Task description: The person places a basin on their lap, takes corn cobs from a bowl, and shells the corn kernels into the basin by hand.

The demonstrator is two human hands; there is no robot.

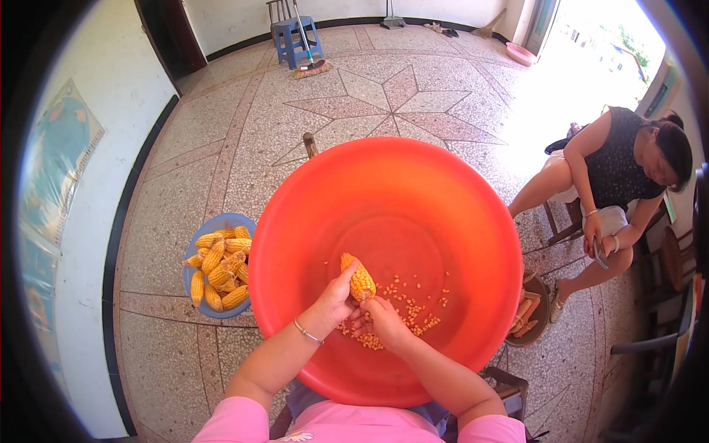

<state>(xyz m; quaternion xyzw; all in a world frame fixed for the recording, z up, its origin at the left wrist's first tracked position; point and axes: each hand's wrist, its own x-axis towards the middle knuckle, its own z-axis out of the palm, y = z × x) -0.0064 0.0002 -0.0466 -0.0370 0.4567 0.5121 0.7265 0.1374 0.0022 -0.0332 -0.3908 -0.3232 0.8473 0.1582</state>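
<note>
My left hand is closed around a yellow ear of corn, its thumb lying along the side. At the ear's lower end are the fingers of my right hand, with the thumb against the kernels. Part of the right fingers is hidden below the ear. Both hands are inside a large red plastic basin in front of my body. Loose corn kernels lie scattered on its bottom, thickest under and beside my right hand. The ear is tilted and still mostly covered in kernels.
A blue basin of corn ears stands left of the red one. To the right, a dark container holds stripped cobs. Beyond it a seated person holds a phone. A broom leans on a blue stool.
</note>
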